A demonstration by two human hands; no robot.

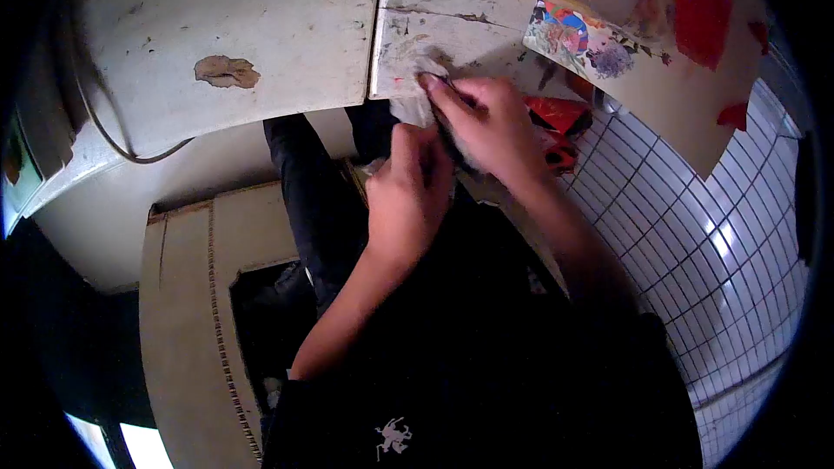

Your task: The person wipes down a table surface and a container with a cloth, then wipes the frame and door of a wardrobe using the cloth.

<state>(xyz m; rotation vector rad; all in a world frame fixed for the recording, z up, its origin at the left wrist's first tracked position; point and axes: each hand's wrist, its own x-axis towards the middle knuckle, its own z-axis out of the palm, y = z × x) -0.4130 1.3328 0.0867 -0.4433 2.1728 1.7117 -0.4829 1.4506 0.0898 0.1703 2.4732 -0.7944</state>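
Note:
At the front edge of the worn white table, both hands are closed on a crumpled, whitish thin sheet [413, 110]. I cannot tell if it is plastic or cloth. My left hand [404, 195] pinches its lower part, knuckles up. Slightly higher and to the right, my right hand [491, 126] grips it between thumb and fingers. Something dark shows between the hands, partly hidden by the fingers. Part of the sheet rests against the table edge.
The white table [287, 26] has a seam and a brown chipped patch [227, 72]. Flower-printed paper [599, 43] and a red strip [704, 4] are at the right. A red-and-black item [560, 126] sits beside my right wrist. A cardboard box [187, 295] stands on the floor, near white tiles [678, 234].

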